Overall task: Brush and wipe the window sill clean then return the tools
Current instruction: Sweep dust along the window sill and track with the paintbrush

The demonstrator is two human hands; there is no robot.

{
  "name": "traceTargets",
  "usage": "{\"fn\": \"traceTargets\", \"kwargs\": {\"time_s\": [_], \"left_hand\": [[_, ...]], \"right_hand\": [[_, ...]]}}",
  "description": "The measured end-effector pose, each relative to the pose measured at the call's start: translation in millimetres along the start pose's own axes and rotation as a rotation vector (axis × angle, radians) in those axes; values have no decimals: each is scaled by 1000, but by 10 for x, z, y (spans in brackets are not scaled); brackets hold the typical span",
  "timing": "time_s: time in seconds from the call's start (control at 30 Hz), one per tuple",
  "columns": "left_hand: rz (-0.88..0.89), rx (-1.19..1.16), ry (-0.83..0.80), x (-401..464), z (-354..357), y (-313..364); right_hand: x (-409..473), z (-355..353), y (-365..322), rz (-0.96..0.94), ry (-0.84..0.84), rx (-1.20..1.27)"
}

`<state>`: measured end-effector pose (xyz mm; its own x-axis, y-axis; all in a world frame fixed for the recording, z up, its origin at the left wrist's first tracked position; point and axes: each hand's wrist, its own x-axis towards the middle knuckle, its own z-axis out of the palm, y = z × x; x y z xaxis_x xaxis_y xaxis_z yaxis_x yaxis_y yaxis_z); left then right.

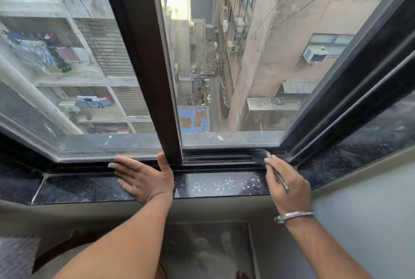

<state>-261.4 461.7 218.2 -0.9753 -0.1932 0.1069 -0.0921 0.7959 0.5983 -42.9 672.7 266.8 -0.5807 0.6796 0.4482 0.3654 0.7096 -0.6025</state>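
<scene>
Black speckled stone formed the window sill (pixel 78 189), and it carried a film of dust along its left stretch. The left hand (pixel 143 177) lay flat on that stone, fingers spread and pointing left, the thumb raised against the foot of the dark sash frame (pixel 155 76). Its grip was open and clamped on nothing; in my judgement it served to brace the person and steady the sliding sash while the other hand worked.

To the right of the frame, pale flecks of debris (pixel 215 185) were scattered over the sill surface, not yet cleared. Behind them ran the grooved window track (pixel 215 158), where dirt would collect out of reach of a cloth.

Further right, the right hand (pixel 287 186), with a metal bangle (pixel 293 215) at the wrist, held the brush (pixel 261 156). The grip was closed on the thin handle, pen-fashion, the handle end projecting past the knuckles. The dark bristles were pressed into the track near its right corner, an angle suited to working along the grooves.

Brushing appeared to be in hand; the wiping had evidently not begun, and no cloth was visible.
</scene>
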Motion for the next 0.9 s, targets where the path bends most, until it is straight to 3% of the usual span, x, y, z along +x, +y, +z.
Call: {"fn": "traceTargets", "kwargs": {"time_s": [0.3, 0.4, 0.67, 0.83, 0.9], "left_hand": [[6, -37, 23, 0, 23, -11], [8, -50, 37, 4, 43, -33], [15, -64, 41, 0, 43, -41], [9, -61, 36, -2, 34, -39], [11, -61, 35, 2, 34, -41]], "right_hand": [[67, -367, -217, 81, 59, -471], [-171, -317, -397, -40, 17, -366], [-272, 320, -1048, -408, -297, 20], [-79, 570, -1151, -486, -514, 119], [1, 519, -1020, -430, -563, 152]]}}
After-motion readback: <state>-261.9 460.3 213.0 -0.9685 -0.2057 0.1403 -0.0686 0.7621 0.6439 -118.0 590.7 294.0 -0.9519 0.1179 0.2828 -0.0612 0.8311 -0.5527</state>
